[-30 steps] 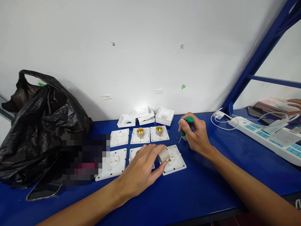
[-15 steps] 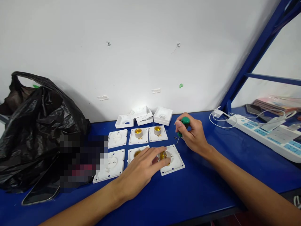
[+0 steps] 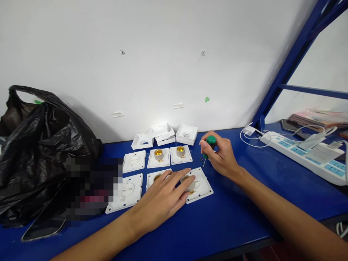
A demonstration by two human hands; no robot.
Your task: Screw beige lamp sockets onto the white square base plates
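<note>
My left hand [image 3: 160,197] has its fingers round a lamp socket [image 3: 190,185] over a white square base plate [image 3: 203,185]. The socket looks tilted, its pale side towards me and a brass contact low on it; the fingers partly cover it. Closed round a green-handled screwdriver [image 3: 211,141], my right hand [image 3: 224,156] keeps the tool tip down, just right of the plate. Small dark screws [image 3: 201,159] lie beside the screwdriver shaft. Another plate with a socket [image 3: 157,177] is partly hidden behind my left hand.
Two plates with brass-lined sockets [image 3: 158,155] and bare plates [image 3: 134,161] lie on the blue table. White covers [image 3: 186,134] are piled by the wall. At left stands a black plastic bag [image 3: 51,145] beside a phone [image 3: 45,228]; at right, a power strip [image 3: 299,154] with cables.
The socket under my left fingers has tipped over, so its brass inside faces away now. My right hand with the screwdriver has barely moved. The view has shifted slightly.
</note>
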